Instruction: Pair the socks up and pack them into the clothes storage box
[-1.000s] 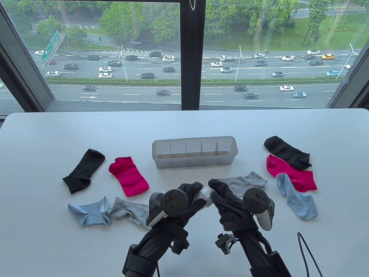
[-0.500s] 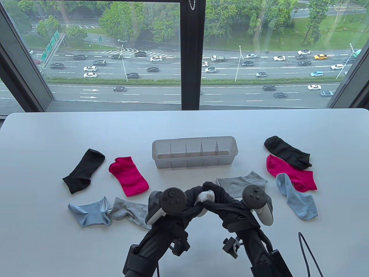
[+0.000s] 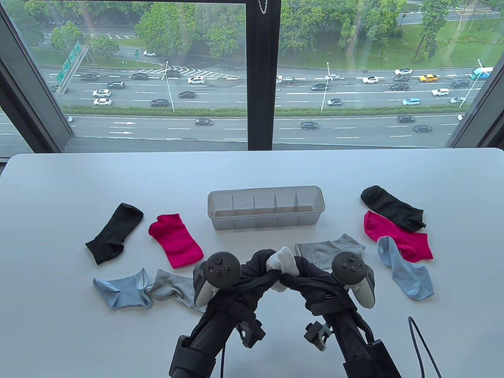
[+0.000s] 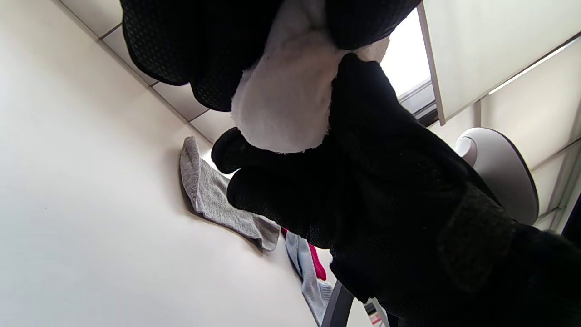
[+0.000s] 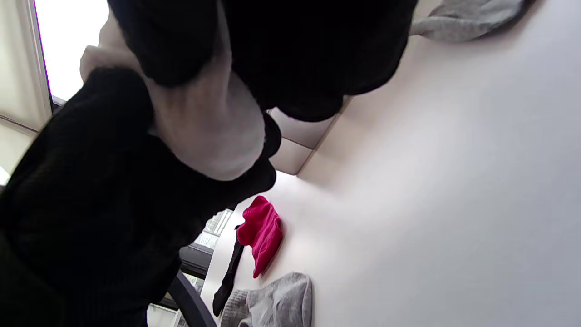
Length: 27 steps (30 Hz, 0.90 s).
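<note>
Socks (image 3: pixel 282 263) between both hands' fingers (image 3: pixel 263 263)

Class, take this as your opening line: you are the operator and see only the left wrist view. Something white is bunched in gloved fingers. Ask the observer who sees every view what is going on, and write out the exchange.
Observer: In the table view, both hands hold one white sock bundle just above the table, near its front edge: the left hand and the right hand.
Operator: Is the box filled yet?
Observer: No. The clear storage box stands behind the hands, and none of its compartments holds a sock.
Operator: I see one grey sock. Where is its mate?
Observer: A second grey sock lies on the left, touching a light blue sock.
</note>
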Motion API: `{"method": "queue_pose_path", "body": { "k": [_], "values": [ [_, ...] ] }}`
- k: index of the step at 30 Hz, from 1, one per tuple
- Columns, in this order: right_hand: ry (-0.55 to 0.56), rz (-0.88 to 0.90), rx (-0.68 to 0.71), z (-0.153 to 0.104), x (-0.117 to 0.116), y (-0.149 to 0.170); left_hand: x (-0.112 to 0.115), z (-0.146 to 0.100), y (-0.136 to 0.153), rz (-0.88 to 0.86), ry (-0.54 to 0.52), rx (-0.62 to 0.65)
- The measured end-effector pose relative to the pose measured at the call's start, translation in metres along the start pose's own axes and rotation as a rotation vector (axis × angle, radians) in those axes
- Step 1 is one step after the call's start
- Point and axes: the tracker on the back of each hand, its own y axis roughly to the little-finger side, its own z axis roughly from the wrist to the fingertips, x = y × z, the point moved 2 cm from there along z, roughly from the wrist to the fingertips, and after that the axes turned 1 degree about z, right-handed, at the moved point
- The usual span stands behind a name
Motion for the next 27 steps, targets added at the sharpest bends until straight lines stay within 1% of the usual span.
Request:
{"method": "queue_pose_path", "body": {
  "k": [1, 2, 3, 4, 5, 6, 7, 9, 11, 12, 13, 14, 15, 16, 17, 19, 21, 22, 23, 25, 26, 27],
  "values": [
    [-0.029, 0.009, 0.007, 0.000, 0.001, 0.000, 0.000, 0.001, -0.001, -0.035, 0.033, 0.014],
    [-0.047, -0.026, 0.010, -0.001, 0.005, 0.002, 0.001, 0.001, -0.003, -0.069, 0.093, 0.025],
    [-0.034, -0.082, 0.016, -0.001, 0.008, 0.001, 0.002, 0.001, -0.004, -0.043, 0.133, 0.032],
    [-0.053, -0.173, 0.026, 0.000, 0.010, 0.000, 0.003, 0.002, -0.004, 0.027, 0.176, 0.035],
    [-0.057, -0.214, 0.018, -0.001, 0.011, -0.001, 0.005, 0.004, -0.002, 0.035, 0.193, 0.026],
    [-0.017, -0.220, 0.014, -0.002, 0.012, -0.001, 0.005, 0.004, -0.001, 0.007, 0.192, 0.012],
    [-0.006, -0.201, 0.009, -0.002, 0.012, -0.002, 0.006, 0.004, 0.001, -0.010, 0.214, -0.028],
    [-0.014, -0.226, 0.018, -0.002, 0.010, -0.005, 0.006, 0.002, 0.005, -0.020, 0.258, -0.049],
    [-0.055, -0.321, 0.029, -0.001, 0.002, -0.009, 0.004, 0.001, 0.009, -0.079, 0.193, -0.067],
    [-0.087, -0.338, 0.034, 0.000, -0.004, -0.011, 0.001, 0.001, 0.009, -0.101, 0.109, -0.087],
    [-0.104, -0.336, 0.037, 0.001, -0.008, -0.012, 0.000, 0.001, 0.008, -0.092, 0.052, -0.106],
    [-0.113, -0.316, 0.033, 0.002, -0.011, -0.012, 0.000, 0.001, 0.005, -0.009, 0.045, -0.096],
    [-0.123, -0.312, 0.021, 0.003, -0.011, -0.011, -0.001, 0.000, 0.003, 0.083, 0.080, -0.096],
    [-0.134, -0.314, 0.014, 0.003, -0.010, -0.008, -0.001, 0.000, 0.002, 0.117, 0.102, -0.086],
    [-0.125, -0.298, -0.002, 0.003, -0.006, -0.003, 0.000, 0.000, 0.001, 0.102, 0.114, -0.071],
    [-0.101, -0.232, -0.014, 0.002, -0.001, 0.001, 0.002, 0.001, 0.000, 0.095, 0.071, -0.076],
    [-0.054, -0.174, -0.009, -0.001, 0.005, 0.002, -0.001, -0.002, 0.001, 0.124, -0.043, -0.111],
    [-0.076, -0.157, -0.006, -0.001, 0.007, 0.002, -0.002, -0.004, 0.003, 0.135, -0.082, -0.124],
    [-0.160, -0.126, -0.014, -0.002, 0.005, 0.004, -0.005, -0.007, 0.005, 0.145, -0.165, -0.149],
    [-0.300, -0.057, -0.067, -0.002, -0.005, 0.008, -0.009, -0.009, 0.007, 0.115, -0.240, -0.170],
    [-0.344, -0.033, -0.075, -0.001, -0.011, 0.010, -0.010, -0.009, 0.007, 0.080, -0.253, -0.178],
    [-0.324, -0.032, -0.076, -0.001, -0.013, 0.011, -0.010, -0.009, 0.007, 0.064, -0.256, -0.185]
  ]
}}
